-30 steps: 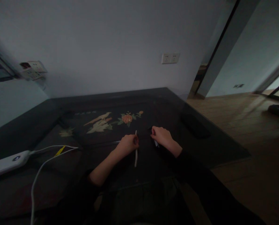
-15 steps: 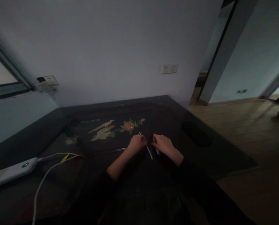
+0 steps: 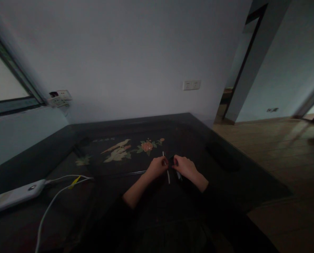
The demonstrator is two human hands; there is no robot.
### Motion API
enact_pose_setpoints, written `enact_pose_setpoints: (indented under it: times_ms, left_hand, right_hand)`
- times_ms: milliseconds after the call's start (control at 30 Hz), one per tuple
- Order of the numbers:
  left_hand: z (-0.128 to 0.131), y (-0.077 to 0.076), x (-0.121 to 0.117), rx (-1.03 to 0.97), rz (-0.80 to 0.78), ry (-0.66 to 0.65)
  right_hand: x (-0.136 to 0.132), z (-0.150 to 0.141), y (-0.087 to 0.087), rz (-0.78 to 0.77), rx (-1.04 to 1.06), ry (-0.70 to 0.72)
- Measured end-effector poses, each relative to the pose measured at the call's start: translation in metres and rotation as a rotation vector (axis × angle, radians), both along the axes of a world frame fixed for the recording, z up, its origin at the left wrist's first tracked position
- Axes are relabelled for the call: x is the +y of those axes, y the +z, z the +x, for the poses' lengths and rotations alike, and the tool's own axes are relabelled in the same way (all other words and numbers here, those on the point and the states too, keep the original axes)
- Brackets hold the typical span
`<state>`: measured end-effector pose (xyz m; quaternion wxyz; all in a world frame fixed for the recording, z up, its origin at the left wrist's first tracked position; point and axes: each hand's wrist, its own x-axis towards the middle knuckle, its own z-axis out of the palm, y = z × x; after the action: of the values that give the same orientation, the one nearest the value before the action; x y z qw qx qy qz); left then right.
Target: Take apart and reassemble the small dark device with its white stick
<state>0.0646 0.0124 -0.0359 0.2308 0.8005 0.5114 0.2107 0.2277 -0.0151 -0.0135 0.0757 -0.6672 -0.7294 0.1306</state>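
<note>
Over the dark table (image 3: 136, 196), my left hand (image 3: 158, 166) is closed in a pinch on a thin white stick-like strip (image 3: 169, 176), whose ends stick out above and below the fingers. Close beside it, my right hand (image 3: 184, 167) grips a small dark object (image 3: 178, 174) with a pale, shiny edge; its kind is too dim to make out. The fingertips of both hands are only a small gap apart. A dark piece shows between them, and I cannot tell whether it touches the white strip.
At the left lies a white power strip (image 3: 17, 195) with a white cable (image 3: 50, 207) carrying a yellow tag (image 3: 74, 182). A bird-and-flower picture (image 3: 146, 146) decorates the tabletop. Wall sockets (image 3: 191, 85) are behind the table; wooden floor (image 3: 257, 137) extends to the right.
My hands have come closer together, the left moving slightly right. The white strip has turned from slanted to nearly upright in view. The whole scene sits a little lower as the head view shifted.
</note>
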Motion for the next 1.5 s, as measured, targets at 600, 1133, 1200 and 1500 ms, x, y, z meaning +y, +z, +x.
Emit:
enact_pose_setpoints:
  times_ms: [600, 1133, 1200, 1500]
  left_hand:
    - [-0.006, 0.004, -0.004, 0.059, 0.036, 0.047]
    - [-0.004, 0.003, -0.012, 0.143, 0.056, 0.031]
    - [-0.004, 0.004, -0.012, 0.147, 0.048, 0.034]
    - [-0.001, 0.008, -0.017, 0.160, 0.042, 0.014]
  right_hand:
    - [-0.001, 0.001, 0.003, 0.005, 0.012, -0.002]
    - [0.000, -0.002, -0.002, 0.049, -0.012, -0.030]
    - [0.000, -0.002, -0.001, 0.057, -0.014, -0.035]
    - [-0.001, -0.003, -0.001, 0.072, -0.040, -0.042]
